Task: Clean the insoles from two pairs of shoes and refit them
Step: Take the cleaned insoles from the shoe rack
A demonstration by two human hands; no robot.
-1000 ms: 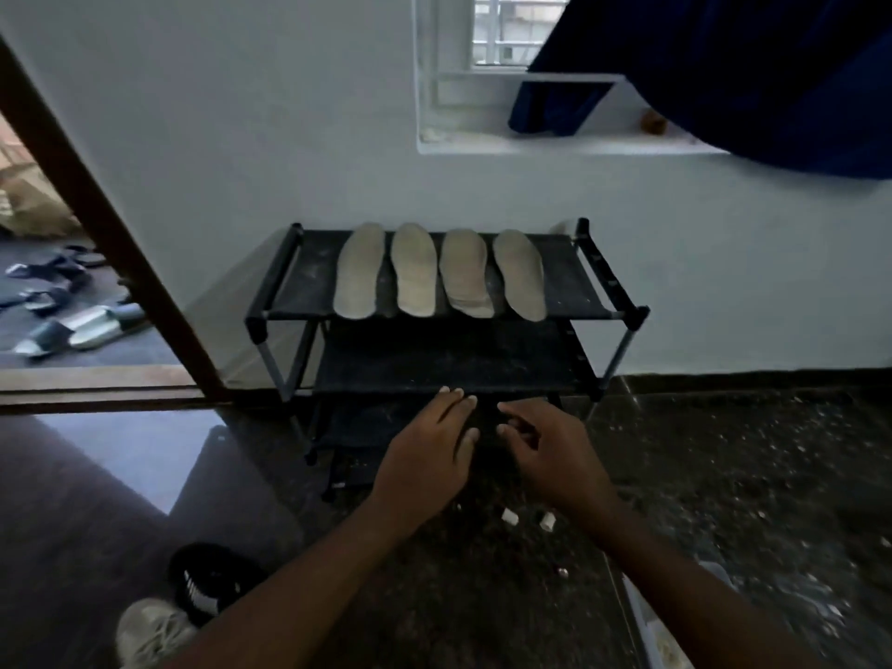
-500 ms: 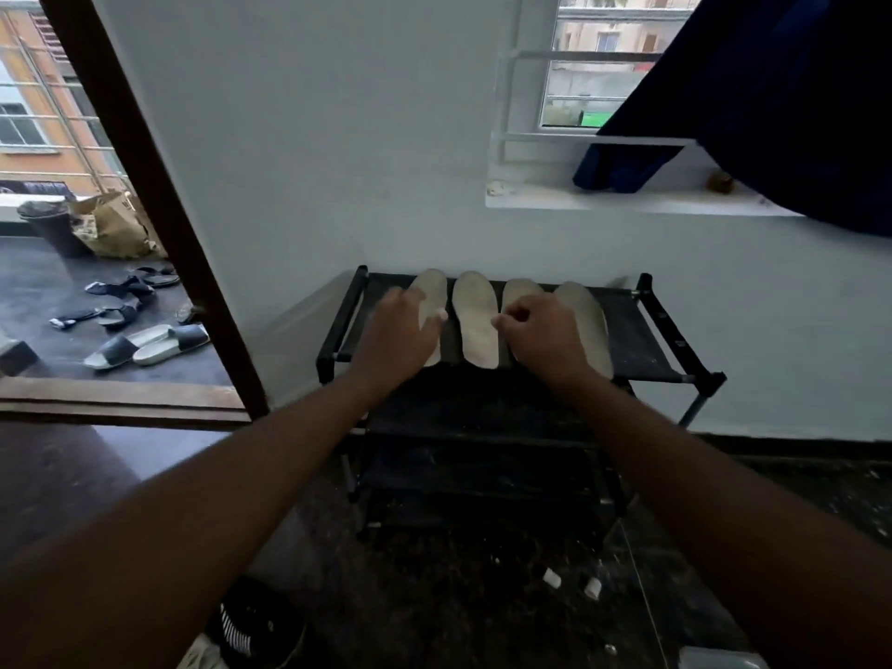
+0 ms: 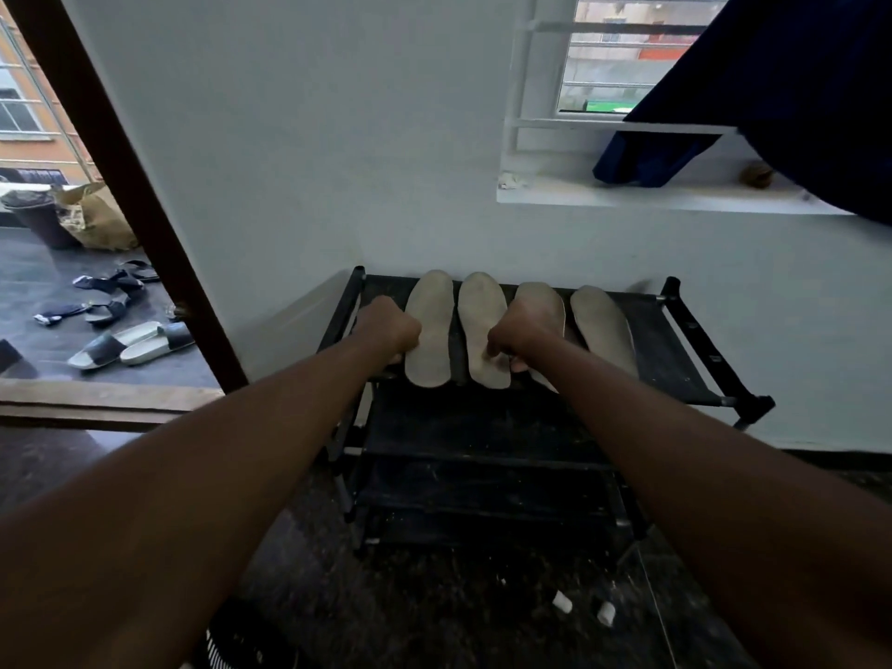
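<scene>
**Four insoles on the rack, both hands curled among them**

Four pale insoles lie side by side on the top shelf of a black rack (image 3: 672,364), toes to the wall (image 3: 338,137), heels just over the front edge. Both arms reach out straight to them.

The left hand (image 3: 388,330) is curled tight at the outer edge of the left insole (image 3: 429,325). Its thumb and fingers grip that edge near the heel.

The right hand (image 3: 519,330) is also balled up. It sits over the near half of the third insole (image 3: 543,301), and its knuckles touch the right edge of the second insole (image 3: 482,321). Its fingers seem to be closed on the third insole, though the fist hides the contact itself. That insole's heel shows under the wrist.

The right insole (image 3: 603,330) lies untouched, a little apart from the hand and slightly angled.

Below, the rack's lower shelves are dark. Two small white bits (image 3: 562,603) lie on the speckled floor (image 3: 434,596) in front of the rack.

A barred window (image 3: 627,65) is up on the right, above a white sill (image 3: 627,198). A blue cloth (image 3: 796,89) hangs across the window and down onto the sill.

On the left a brown door frame (image 3: 120,161) opens outdoors. A pair of slippers (image 3: 130,342) lies there, with dark sandals (image 3: 111,292) beyond, then a bin (image 3: 41,219) and a bag (image 3: 96,224).
</scene>
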